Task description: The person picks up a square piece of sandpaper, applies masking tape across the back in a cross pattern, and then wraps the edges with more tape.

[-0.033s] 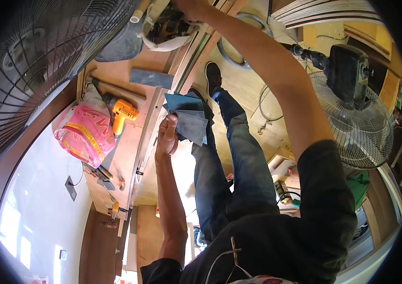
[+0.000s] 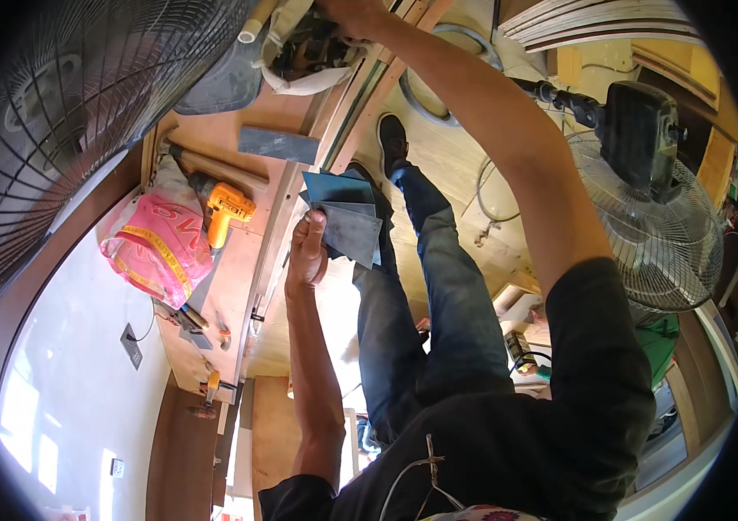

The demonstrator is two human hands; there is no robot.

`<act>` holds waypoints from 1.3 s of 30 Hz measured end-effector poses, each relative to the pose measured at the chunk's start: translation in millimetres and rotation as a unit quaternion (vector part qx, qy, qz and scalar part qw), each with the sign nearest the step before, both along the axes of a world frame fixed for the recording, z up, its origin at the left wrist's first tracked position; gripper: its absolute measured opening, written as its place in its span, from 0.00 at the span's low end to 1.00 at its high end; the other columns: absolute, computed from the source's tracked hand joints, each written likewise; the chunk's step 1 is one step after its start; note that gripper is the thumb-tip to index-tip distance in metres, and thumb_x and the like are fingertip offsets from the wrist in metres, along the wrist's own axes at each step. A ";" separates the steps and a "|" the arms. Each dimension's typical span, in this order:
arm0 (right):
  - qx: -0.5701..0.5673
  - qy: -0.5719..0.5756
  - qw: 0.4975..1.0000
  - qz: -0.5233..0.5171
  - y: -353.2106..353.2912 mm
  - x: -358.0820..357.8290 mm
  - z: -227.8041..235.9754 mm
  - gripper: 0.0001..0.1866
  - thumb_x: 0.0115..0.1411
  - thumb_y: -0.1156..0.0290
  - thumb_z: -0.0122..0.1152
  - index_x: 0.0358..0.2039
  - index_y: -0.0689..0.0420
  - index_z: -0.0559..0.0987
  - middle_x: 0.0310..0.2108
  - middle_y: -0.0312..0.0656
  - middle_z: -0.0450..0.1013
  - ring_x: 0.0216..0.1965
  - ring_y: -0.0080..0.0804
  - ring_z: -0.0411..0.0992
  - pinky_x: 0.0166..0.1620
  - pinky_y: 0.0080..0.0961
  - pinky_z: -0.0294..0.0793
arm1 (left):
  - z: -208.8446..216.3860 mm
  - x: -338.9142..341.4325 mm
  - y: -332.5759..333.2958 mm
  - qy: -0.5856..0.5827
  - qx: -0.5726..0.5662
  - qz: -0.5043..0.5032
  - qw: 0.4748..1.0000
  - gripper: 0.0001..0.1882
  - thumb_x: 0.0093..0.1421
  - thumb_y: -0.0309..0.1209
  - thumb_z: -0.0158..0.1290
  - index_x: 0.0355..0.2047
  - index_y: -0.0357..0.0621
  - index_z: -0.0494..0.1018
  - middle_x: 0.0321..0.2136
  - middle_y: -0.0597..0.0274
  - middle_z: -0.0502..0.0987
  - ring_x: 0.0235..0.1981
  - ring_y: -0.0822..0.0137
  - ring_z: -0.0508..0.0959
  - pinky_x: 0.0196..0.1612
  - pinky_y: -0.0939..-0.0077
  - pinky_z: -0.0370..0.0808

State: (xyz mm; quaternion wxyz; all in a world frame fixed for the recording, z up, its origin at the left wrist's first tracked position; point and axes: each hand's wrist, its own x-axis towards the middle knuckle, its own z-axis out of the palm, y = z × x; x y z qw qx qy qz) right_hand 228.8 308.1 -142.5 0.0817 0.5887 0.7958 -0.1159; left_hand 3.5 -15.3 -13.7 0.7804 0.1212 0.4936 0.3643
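My left hand [image 2: 306, 250] is closed around a fanned bundle of thin flat sheets [image 2: 351, 233], grey-blue and teal. The thumb presses on the front sheet, and the bundle is held up before my legs. At the top edge, my right hand [image 2: 353, 17] reaches to an open bag [image 2: 280, 82] with a pale cloth rim and dark things inside. The upper frame edge cuts this hand off, and its fingers cannot be made out. Between the bag and the sheets, a dark grey flat strip [image 2: 277, 144] lies on the wooden bench top [image 2: 238, 252].
On the bench lie an orange cordless drill [image 2: 228, 204], a wooden-handled tool [image 2: 223, 167] and a pink plastic bag [image 2: 152, 239]. A large fan [image 2: 56, 130] fills the upper left; another fan [image 2: 647, 226] stands at right. A coiled hose [image 2: 412, 87] rests on the floor.
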 end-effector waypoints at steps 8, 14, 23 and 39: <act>0.090 0.114 0.983 0.114 25.8 -3.8 41.5 0.08 0.53 0.70 0.59 0.32 0.59 0.79 0.31 0.46 0.77 0.36 0.43 0.78 0.37 0.40 0.77 | -16.0 -7.5 -12.1 -0.002 -0.036 -0.011 0.999 0.15 0.66 0.44 0.53 0.43 0.47 0.77 0.42 0.70 0.79 0.46 0.76 0.74 0.56 0.74 0.66; 0.131 0.128 0.973 0.142 36.9 -9.2 67.7 0.06 0.52 0.69 0.61 0.24 0.58 0.79 0.23 0.47 0.75 0.30 0.46 0.76 0.34 0.41 0.76 | -29.7 -2.2 -19.2 -0.007 -0.034 -0.013 0.999 0.17 0.65 0.43 0.54 0.46 0.46 0.76 0.46 0.67 0.79 0.49 0.73 0.75 0.58 0.71 0.66; 0.130 0.261 0.956 0.034 44.2 -20.8 75.9 0.10 0.58 0.65 0.55 0.27 0.58 0.78 0.23 0.51 0.75 0.31 0.51 0.76 0.34 0.44 0.74 | -10.7 18.2 -2.7 -0.024 -0.028 -0.028 0.999 0.19 0.67 0.44 0.52 0.50 0.44 0.74 0.47 0.66 0.78 0.49 0.72 0.75 0.57 0.71 0.67; 0.003 0.614 0.725 -0.311 -70.3 -46.6 21.7 0.18 0.69 0.54 0.48 0.42 0.58 0.69 0.35 0.45 0.70 0.39 0.38 0.72 0.41 0.36 0.72 | -27.8 16.2 -17.3 -0.015 -0.045 -0.028 0.998 0.17 0.66 0.46 0.53 0.45 0.47 0.75 0.45 0.69 0.78 0.47 0.75 0.74 0.55 0.72 0.67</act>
